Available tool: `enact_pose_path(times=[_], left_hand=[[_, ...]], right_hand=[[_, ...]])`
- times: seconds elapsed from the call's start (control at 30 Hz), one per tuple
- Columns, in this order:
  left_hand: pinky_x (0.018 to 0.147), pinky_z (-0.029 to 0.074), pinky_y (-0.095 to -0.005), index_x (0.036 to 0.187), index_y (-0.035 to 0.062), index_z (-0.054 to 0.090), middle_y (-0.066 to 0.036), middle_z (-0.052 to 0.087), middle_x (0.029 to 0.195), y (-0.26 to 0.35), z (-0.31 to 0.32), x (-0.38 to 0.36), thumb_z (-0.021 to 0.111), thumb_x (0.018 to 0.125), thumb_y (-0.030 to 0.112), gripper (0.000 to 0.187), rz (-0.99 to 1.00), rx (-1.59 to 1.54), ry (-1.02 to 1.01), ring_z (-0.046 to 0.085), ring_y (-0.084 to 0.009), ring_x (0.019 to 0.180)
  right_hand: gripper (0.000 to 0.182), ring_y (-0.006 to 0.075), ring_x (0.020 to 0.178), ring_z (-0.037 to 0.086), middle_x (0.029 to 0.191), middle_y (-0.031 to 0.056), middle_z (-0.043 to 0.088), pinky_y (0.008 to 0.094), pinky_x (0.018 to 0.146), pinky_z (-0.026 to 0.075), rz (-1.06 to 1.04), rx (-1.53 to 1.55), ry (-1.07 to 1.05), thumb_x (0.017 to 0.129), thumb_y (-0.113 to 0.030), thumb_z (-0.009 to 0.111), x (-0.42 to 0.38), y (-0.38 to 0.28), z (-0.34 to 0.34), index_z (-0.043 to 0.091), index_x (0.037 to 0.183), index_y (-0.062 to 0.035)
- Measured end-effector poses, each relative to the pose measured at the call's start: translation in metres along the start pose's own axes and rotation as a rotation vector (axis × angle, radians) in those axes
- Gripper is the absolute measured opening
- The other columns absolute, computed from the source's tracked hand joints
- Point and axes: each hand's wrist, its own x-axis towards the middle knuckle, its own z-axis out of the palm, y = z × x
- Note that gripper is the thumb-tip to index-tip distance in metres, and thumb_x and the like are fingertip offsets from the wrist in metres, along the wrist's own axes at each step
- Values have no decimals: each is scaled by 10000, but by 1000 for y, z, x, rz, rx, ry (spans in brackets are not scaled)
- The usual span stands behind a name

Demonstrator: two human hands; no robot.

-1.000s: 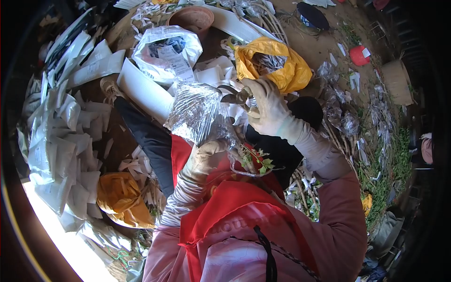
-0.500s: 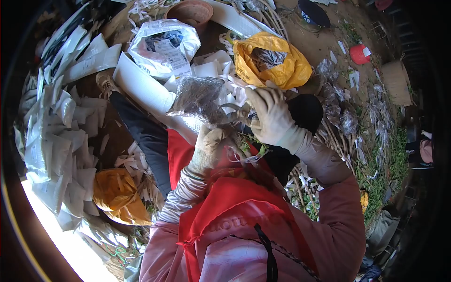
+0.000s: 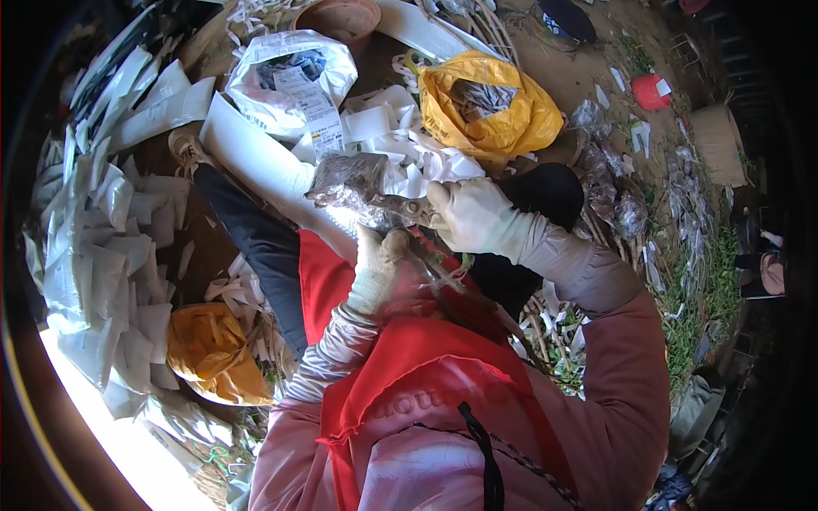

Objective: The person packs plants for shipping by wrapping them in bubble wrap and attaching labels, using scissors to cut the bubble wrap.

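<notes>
Both gloved hands meet over the red apron [image 3: 426,366]. The left hand [image 3: 379,260] is clenched around a thin woody stem [image 3: 464,294]. The right hand [image 3: 469,215] is closed on metal shears [image 3: 407,207], whose tip touches a crumpled clear plastic bag [image 3: 345,180] (its contents unclear). A yellow bag [image 3: 490,106] lies just beyond.

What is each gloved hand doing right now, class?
Left hand: closed on the crumpled clear plastic bag and thin brown stem.
Right hand: closed on the grey metal scissors.
</notes>
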Motion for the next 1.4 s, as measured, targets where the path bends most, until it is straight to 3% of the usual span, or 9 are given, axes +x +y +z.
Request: enact_pose_path(times=[0.2, 0.37, 0.43, 0.73, 0.9, 1.0, 1.1, 1.3, 1.4], left_hand=[[752, 528, -311, 1034, -45, 552, -129, 591, 994, 2, -11, 5, 555, 748, 13, 292, 227, 37, -230, 616, -240, 887], [707, 529, -312, 1045, -39, 539, -115, 618, 926, 20, -1, 3, 544, 788, -103, 265, -35, -573, -225, 618, -203, 849], [690, 522, -310, 1080, -26, 521, -119, 613, 918, -17, -22, 17, 550, 780, -61, 304, 262, -52, -254, 616, -211, 824], [537, 527, -292, 1065, -9, 457, -137, 601, 810, 8, 13, -4, 468, 802, -3, 263, 74, -355, -175, 602, -205, 648], [512, 510, -296, 1062, -10, 470, -141, 603, 783, 9, 21, -5, 496, 814, 71, 262, 64, -307, -104, 594, -213, 615], [589, 540, -346, 1266, 68, 389, -156, 598, 923, 7, 11, -3, 628, 780, 21, 543, -27, -563, -300, 609, -258, 721], [533, 517, -315, 1125, 6, 459, -149, 604, 849, 11, 15, -4, 545, 800, 52, 339, -6, -444, -222, 597, -236, 653], [611, 536, -304, 1056, -26, 506, -133, 612, 850, 10, 8, 0, 500, 770, 3, 288, -19, -407, -218, 618, -223, 719], [679, 546, -320, 1045, -30, 525, -144, 605, 927, 4, 3, 5, 505, 743, -27, 303, -127, -535, -184, 623, -234, 812]], right_hand=[[607, 352, 981, 534, 1011, 187, 544, 449, 881, 416, 27, -26, 246, 696, -165, 678, 1, 23, 6, 409, 1219, -15], [710, 363, 1115, 454, 1209, 210, 458, 439, 985, 350, 208, 180, 297, 704, -113, 667, 5, 31, 16, 336, 1325, -17], [713, 373, 1145, 442, 1231, 219, 446, 434, 993, 351, 218, 234, 262, 710, -101, 659, 9, 18, 15, 333, 1339, -14], [412, 378, 863, 564, 870, 220, 544, 427, 750, 461, 215, 558, -106, 727, -147, 649, 13, 9, -9, 428, 1030, 25], [130, 246, 754, 502, 767, 34, 495, 339, 668, 449, -367, -244, -239, 888, -185, 446, 13, 20, 14, 518, 900, -77], [171, 213, 770, 480, 746, 4, 498, 293, 681, 450, -280, -69, -70, 866, -225, 465, 9, 23, 23, 566, 780, -117], [125, 201, 796, 496, 730, 22, 501, 291, 693, 455, -461, -409, 18, 849, -219, 492, 8, 21, 9, 562, 829, -117], [204, 334, 720, 561, 714, 138, 465, 406, 627, 465, 257, 384, 57, 787, -168, 595, 8, 18, 9, 484, 871, -19], [188, 295, 747, 560, 810, 133, 471, 383, 658, 462, 86, 209, -7, 807, -169, 594, 4, 21, 7, 505, 900, -33]])
